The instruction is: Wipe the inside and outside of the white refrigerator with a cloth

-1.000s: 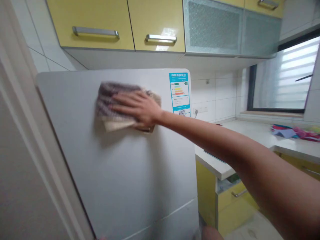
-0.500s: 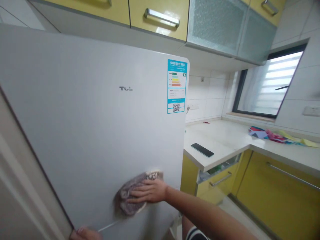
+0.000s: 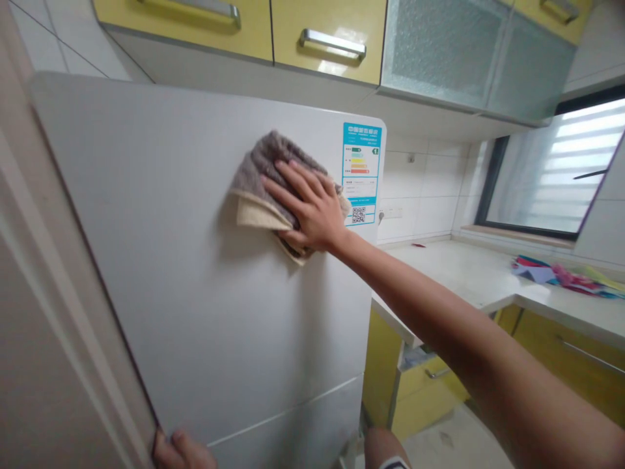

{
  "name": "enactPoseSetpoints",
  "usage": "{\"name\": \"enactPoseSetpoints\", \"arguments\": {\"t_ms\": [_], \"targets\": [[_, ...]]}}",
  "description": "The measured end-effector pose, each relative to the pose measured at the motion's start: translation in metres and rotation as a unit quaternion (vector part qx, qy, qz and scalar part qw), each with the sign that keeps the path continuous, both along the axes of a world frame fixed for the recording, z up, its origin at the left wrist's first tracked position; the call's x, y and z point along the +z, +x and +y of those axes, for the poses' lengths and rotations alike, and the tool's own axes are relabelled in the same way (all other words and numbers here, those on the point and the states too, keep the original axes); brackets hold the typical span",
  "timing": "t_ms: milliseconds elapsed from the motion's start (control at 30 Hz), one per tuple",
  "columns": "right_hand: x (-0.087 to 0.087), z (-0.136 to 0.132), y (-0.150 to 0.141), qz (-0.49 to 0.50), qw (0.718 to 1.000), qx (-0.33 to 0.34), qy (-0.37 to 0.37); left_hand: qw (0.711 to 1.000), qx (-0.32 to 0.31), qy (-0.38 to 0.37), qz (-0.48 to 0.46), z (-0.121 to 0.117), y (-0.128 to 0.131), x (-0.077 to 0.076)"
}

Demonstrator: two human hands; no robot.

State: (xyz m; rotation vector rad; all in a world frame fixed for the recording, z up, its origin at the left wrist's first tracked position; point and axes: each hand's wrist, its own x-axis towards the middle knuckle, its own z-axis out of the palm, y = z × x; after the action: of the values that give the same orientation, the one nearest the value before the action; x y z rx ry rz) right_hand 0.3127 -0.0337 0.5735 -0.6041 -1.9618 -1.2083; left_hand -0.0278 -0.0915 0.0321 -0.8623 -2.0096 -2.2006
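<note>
Refrigerator [image 3: 195, 280], pale grey: one, upright, filling the left and middle. Upper panel plain; a slanting seam marks off the lower panel. By my judgement wiping is under way on the upper one. No streak or edge separates done from undone, so the share finished cannot be told; the spot beneath the cloth at least seems unfinished. Lower panel: partly in view, its state unclear.

Wall cabinets [image 3: 322, 16], yellow, with frosted-glass ones alongside: overhead, doors closed.

Countertop [image 3: 463, 267], white: to the right of the refrigerator, partly behind the forearm.

Window [image 3: 551, 169], dark-framed: far right, above the countertop.

Cloth [image 3: 258, 172], brown-grey with a cream edge: one, against the upper panel, high and right of its middle, creased and partly folded. Its right side laps the label's left edge.

Coloured items [image 3: 566, 273]: a loose heap on the countertop; kind not clear.

Right hand [image 3: 310, 205]: flat upon the cloth, fingers long and parted, pressing rather than clutching.

Left hand [image 3: 183, 451]: at the refrigerator's lower-left edge, cut off by the view; whether it grips anything, I cannot tell.

Label [image 3: 361, 172], blue and white: upper right corner, lying flat.
</note>
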Motion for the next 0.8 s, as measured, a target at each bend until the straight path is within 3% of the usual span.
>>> {"name": "enactPoseSetpoints", "arguments": {"t_ms": [67,100,133,167,233,300,367,400,433,467,500,533,567,633,667,733,767,800], "targets": [[0.032,-0.002,-0.035,0.094,0.995,-0.024,0.005,1.0,0.006,0.002,-0.024,0.001,0.005,0.001],[0.034,-0.003,-0.053,0.136,0.99,-0.028,0.007,0.999,0.008,0.003,-0.034,0.001,0.007,0.001],[0.025,-0.006,-0.071,0.168,0.985,-0.027,0.01,0.999,0.01,0.004,-0.044,0.001,0.008,0.001],[0.005,-0.008,-0.086,0.185,0.982,-0.02,0.016,0.998,0.011,0.006,-0.053,0.0,0.008,0.001],[-0.062,-0.014,-0.108,0.144,0.989,0.013,0.035,0.997,0.008,0.013,-0.071,-0.002,0.009,0.002],[-0.151,-0.019,-0.117,-0.002,0.996,0.06,0.065,0.996,-0.004,0.022,-0.084,-0.006,0.009,0.005],[-0.231,-0.023,-0.115,-0.127,0.985,0.104,0.058,0.995,-0.024,0.029,-0.09,-0.012,0.009,0.009],[-0.26,-0.024,-0.113,-0.187,0.972,0.131,0.052,0.995,-0.035,0.031,-0.091,-0.015,0.007,0.012],[-0.278,-0.025,-0.11,-0.239,0.956,0.16,0.055,0.994,-0.046,0.03,-0.092,-0.018,0.006,0.014],[-0.283,-0.024,-0.109,-0.286,0.937,0.188,0.063,0.994,-0.058,0.026,-0.093,-0.021,0.004,0.016],[-0.276,-0.023,-0.109,-0.325,0.919,0.21,0.074,0.993,-0.069,0.021,-0.096,-0.023,0.002,0.018],[-0.255,-0.02,-0.112,-0.349,0.905,0.228,0.088,0.991,-0.081,0.013,-0.101,-0.026,-0.001,0.019],[-0.224,-0.017,-0.116,-0.36,0.898,0.233,0.099,0.99,-0.09,0.005,-0.108,-0.027,-0.003,0.02],[-0.136,-0.011,-0.133,-0.317,0.917,0.215,0.107,0.987,-0.103,-0.01,-0.12,-0.03,-0.004,0.02],[-0.086,-0.009,-0.144,-0.275,0.942,0.169,0.095,0.987,-0.106,-0.015,-0.124,-0.031,-0.004,0.019],[0.01,-0.008,-0.17,-0.128,0.984,0.103,0.066,0.986,-0.108,-0.018,-0.124,-0.032,-0.002,0.017],[0.048,-0.01,-0.184,-0.051,0.995,0.072,0.04,0.987,-0.107,-0.017,-0.122,-0.032,-0.001,0.015],[0.074,-0.013,-0.198,0.024,0.998,0.052,0.022,0.987,-0.107,-0.017,-0.118,-0.032,0.0,0.012]]}}
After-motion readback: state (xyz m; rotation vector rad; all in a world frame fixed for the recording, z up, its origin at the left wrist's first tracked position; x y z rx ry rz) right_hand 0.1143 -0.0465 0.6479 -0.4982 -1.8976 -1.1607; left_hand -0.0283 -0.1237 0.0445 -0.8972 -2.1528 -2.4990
